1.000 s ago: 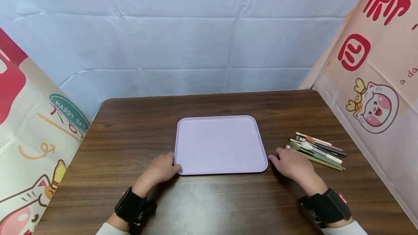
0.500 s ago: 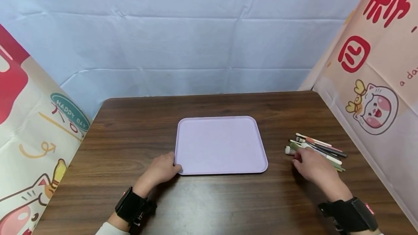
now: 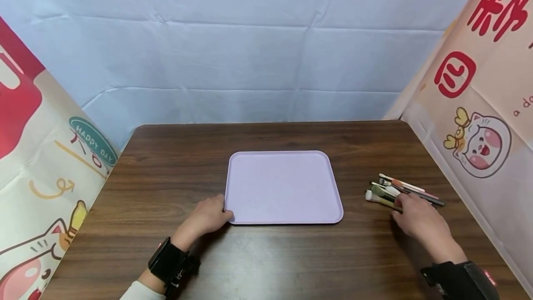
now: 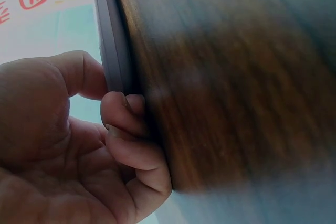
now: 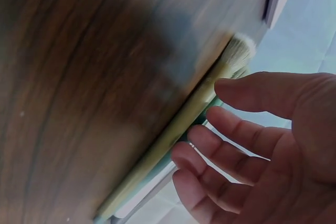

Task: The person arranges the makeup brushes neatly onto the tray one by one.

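Observation:
A lilac rectangular tray (image 3: 285,186) lies flat on the wooden table, and my left hand (image 3: 206,216) pinches its near left corner. In the left wrist view, the thumb (image 4: 84,74) and curled fingers meet at the tray's edge (image 4: 114,51). To the right of the tray lies a loose bundle of makeup brushes (image 3: 387,190), with green, white, black and pink handles. My right hand (image 3: 422,219) is over their near side and hides part of the handles. Its fingers are loosely bent beside an olive-handled brush (image 5: 163,142) with white bristles, thumb tip right at its handle.
The dark wooden table (image 3: 179,156) has a pale blue cloth backdrop (image 3: 241,59) behind it. Printed cartoon cloths hang at the left (image 3: 46,175) and right (image 3: 479,119) sides. Both wrists wear black straps.
My right hand has moved right, from beside the tray's near right corner to over the handles of the brushes. My left hand stays at the tray's corner.

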Demonstrator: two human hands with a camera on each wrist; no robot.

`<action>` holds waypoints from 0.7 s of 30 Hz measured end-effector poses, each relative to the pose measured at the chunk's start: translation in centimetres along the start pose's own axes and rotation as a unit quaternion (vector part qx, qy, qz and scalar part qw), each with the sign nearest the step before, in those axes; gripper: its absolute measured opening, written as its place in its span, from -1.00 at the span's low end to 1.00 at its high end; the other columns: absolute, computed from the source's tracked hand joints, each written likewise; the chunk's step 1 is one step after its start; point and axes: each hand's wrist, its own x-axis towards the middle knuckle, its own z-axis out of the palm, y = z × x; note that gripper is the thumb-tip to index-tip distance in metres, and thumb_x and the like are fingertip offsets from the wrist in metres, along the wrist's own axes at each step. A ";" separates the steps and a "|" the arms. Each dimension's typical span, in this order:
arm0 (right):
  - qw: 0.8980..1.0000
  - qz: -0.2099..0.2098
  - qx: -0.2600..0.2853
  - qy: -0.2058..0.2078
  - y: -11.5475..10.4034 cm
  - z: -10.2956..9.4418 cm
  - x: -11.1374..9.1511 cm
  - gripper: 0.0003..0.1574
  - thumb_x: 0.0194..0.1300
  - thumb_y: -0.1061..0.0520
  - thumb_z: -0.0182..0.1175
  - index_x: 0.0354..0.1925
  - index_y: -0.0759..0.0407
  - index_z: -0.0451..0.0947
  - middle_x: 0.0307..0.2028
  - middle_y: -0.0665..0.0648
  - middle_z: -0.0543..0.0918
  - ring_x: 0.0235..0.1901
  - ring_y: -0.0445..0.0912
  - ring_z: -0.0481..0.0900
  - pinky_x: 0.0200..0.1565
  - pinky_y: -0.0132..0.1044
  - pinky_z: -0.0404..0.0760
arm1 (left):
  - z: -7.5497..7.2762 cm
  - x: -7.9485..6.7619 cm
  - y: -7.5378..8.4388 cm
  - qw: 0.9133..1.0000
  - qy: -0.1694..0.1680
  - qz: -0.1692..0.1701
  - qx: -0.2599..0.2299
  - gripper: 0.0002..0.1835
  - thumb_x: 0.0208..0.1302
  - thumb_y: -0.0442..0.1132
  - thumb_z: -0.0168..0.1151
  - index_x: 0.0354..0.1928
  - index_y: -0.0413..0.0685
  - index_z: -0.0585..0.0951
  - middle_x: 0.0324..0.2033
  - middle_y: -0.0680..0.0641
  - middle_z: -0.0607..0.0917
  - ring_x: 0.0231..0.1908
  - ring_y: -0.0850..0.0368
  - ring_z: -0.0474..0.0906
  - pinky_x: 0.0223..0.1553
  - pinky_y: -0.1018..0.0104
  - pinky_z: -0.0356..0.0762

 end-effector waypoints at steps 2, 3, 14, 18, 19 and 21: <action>1.000 0.002 0.002 -0.001 0.2 0.1 0.0 -0.60 0.23 0.15 0.29 -0.05 0.41 0.52 -0.14 0.44 0.54 -0.13 0.36 0.54 -0.14 0.26 0.48 | 0.0 0.0 0.0 1.000 0.001 0.002 0.003 -0.77 0.26 -0.13 0.22 -0.32 -0.15 0.47 -0.48 -0.07 0.51 -0.44 0.00 0.41 -0.33 0.13 0.40; 1.000 0.001 0.002 0.003 0.3 0.1 0.0 -0.61 0.23 0.16 0.29 -0.06 0.40 0.52 -0.14 0.43 0.55 -0.13 0.36 0.55 -0.14 0.26 0.49 | 0.0 0.0 0.0 1.000 0.000 0.002 0.002 -0.77 0.26 -0.13 0.22 -0.32 -0.15 0.47 -0.48 -0.07 0.51 -0.44 0.00 0.41 -0.33 0.13 0.40; 1.000 -0.001 -0.006 0.004 0.6 0.1 0.5 -0.74 0.20 0.25 0.26 -0.15 0.37 0.53 -0.21 0.39 0.58 -0.15 0.33 0.56 -0.15 0.21 0.50 | 0.1 0.0 -0.1 1.000 0.004 0.013 -0.003 -0.77 0.27 -0.14 0.22 -0.29 -0.17 0.48 -0.46 -0.07 0.52 -0.43 0.00 0.41 -0.31 0.10 0.42; 1.000 0.001 -0.004 0.008 0.6 0.2 0.5 -0.80 0.21 0.27 0.24 -0.18 0.32 0.51 -0.23 0.38 0.59 -0.20 0.29 0.57 -0.23 0.19 0.50 | 0.2 0.1 -0.2 1.000 0.005 0.015 0.000 -0.77 0.27 -0.13 0.22 -0.28 -0.17 0.49 -0.45 -0.07 0.52 -0.42 0.00 0.41 -0.29 0.09 0.43; 1.000 0.001 -0.003 0.012 0.6 0.2 0.5 -0.81 0.20 0.27 0.24 -0.19 0.31 0.51 -0.24 0.38 0.59 -0.22 0.28 0.58 -0.25 0.18 0.50 | 0.2 0.1 -0.2 1.000 0.005 0.015 0.000 -0.77 0.27 -0.13 0.22 -0.28 -0.17 0.49 -0.45 -0.07 0.52 -0.42 0.00 0.41 -0.29 0.09 0.43; 1.000 0.001 -0.003 0.015 0.5 0.2 0.6 -0.81 0.19 0.29 0.23 -0.19 0.29 0.50 -0.24 0.37 0.59 -0.25 0.26 0.58 -0.29 0.17 0.51 | 0.2 0.1 -0.2 1.000 0.005 0.015 0.001 -0.77 0.27 -0.13 0.22 -0.28 -0.17 0.49 -0.45 -0.07 0.52 -0.42 -0.01 0.41 -0.29 0.08 0.43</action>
